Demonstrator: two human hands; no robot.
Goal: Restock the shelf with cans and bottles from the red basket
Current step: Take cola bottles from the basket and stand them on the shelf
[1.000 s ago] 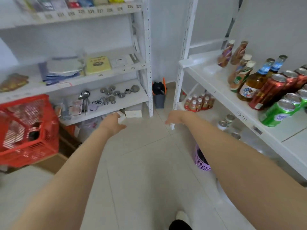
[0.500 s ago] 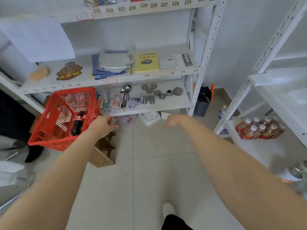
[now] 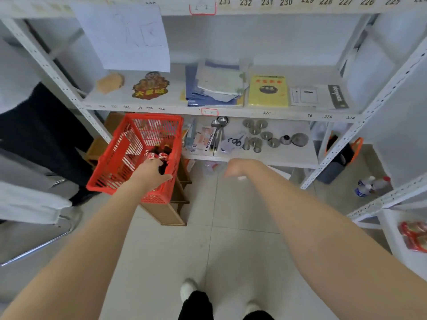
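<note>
Can reach into the red basket [image 3: 154, 116] from above and from its near side; hemmed at the far rim by the middle shelf's front edge [image 3: 265, 113], close above. Crowded inside along the right wall by two dark bottles [image 3: 163, 154], with the left hand [image 3: 150, 174] over the near-right corner. Wide open over the floor [image 3: 231, 227] right of the wooden stand [image 3: 166, 213].

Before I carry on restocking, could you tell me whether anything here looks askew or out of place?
The red basket looks tilted, perched on a wooden stand and overhanging its left side, so it could tip.
</note>
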